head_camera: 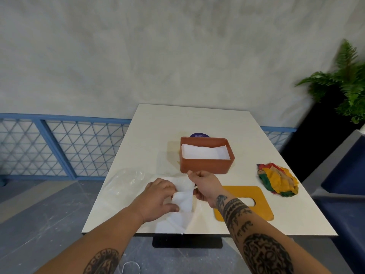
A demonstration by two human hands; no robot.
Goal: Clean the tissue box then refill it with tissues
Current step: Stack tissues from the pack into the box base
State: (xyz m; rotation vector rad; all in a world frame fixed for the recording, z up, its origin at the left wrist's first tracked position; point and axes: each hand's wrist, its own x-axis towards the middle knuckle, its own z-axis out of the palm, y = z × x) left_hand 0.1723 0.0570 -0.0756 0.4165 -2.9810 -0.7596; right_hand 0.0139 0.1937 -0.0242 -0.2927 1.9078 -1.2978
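Note:
A terracotta tissue box (205, 165) stands open near the middle of the white table (217, 121), with white tissues (205, 152) lying inside it. Its yellow lid (256, 211), with an oblong slot, lies flat at the front right. In front of the box, both hands hold a loose white tissue (183, 198) above more tissue sheets on the table edge. My left hand (158, 198) grips the tissue's left side. My right hand (205, 184) pinches its upper right corner.
A crumpled multicoloured cloth (276, 180) lies at the table's right side. A clear plastic wrapper (126, 180) lies at the left. A purple round sticker (199, 135) shows behind the box. A potted fern (343, 82) and dark blue seat (343, 175) stand to the right.

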